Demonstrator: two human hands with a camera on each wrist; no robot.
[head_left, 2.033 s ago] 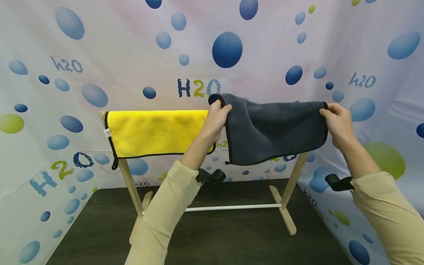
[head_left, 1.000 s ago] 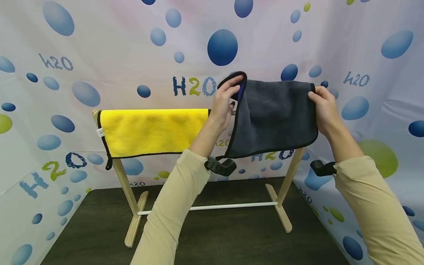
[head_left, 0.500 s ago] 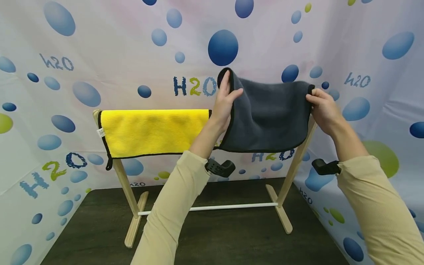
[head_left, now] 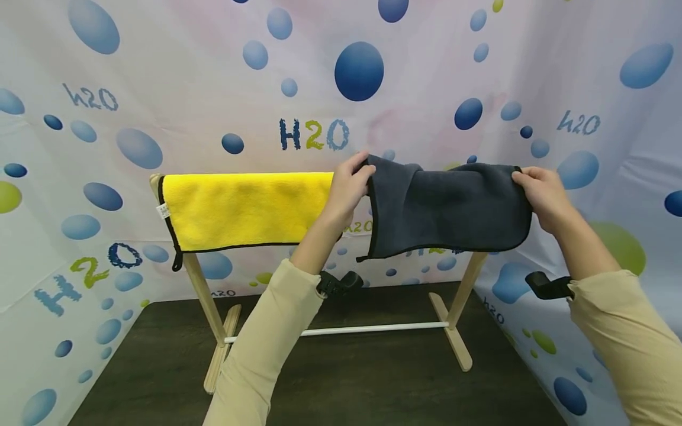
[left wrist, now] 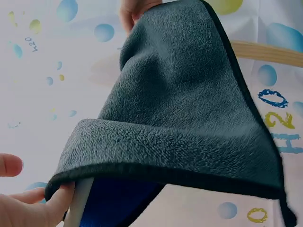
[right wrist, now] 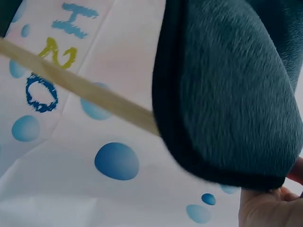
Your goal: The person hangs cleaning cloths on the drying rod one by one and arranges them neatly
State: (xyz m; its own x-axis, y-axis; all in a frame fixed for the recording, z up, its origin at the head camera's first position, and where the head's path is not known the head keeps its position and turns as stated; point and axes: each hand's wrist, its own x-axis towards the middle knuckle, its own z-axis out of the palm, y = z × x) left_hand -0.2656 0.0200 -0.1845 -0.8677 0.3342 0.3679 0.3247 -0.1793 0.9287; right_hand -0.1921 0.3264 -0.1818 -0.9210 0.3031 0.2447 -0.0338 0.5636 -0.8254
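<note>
A grey towel [head_left: 447,207] with black hem hangs across the right half of a wooden rack; its blue inner side [left wrist: 118,201] shows under the fold in the left wrist view. My left hand [head_left: 348,188] has its fingers at the towel's upper left edge. In the left wrist view the hem lies between two of its digits, while one fingertip [left wrist: 10,165] stands apart. My right hand [head_left: 549,198] pinches the upper right corner, its thumb in front. Fingers behind the cloth are hidden. Beside it, a yellow towel [head_left: 250,210] hangs over the rack's left half.
The rack stands on a dark tabletop [head_left: 367,384], its wooden legs [head_left: 463,290] leaning and joined low by a white rod [head_left: 373,329]. A curtain [head_left: 181,59] printed with bubbles encloses the back and sides. Black wrist straps [head_left: 338,284] circle both arms.
Both hands first raised the grey towel above the rack, my left fingers straightening along its edge. Since then the towel has come down to bar height and the hands have moved apart.
</note>
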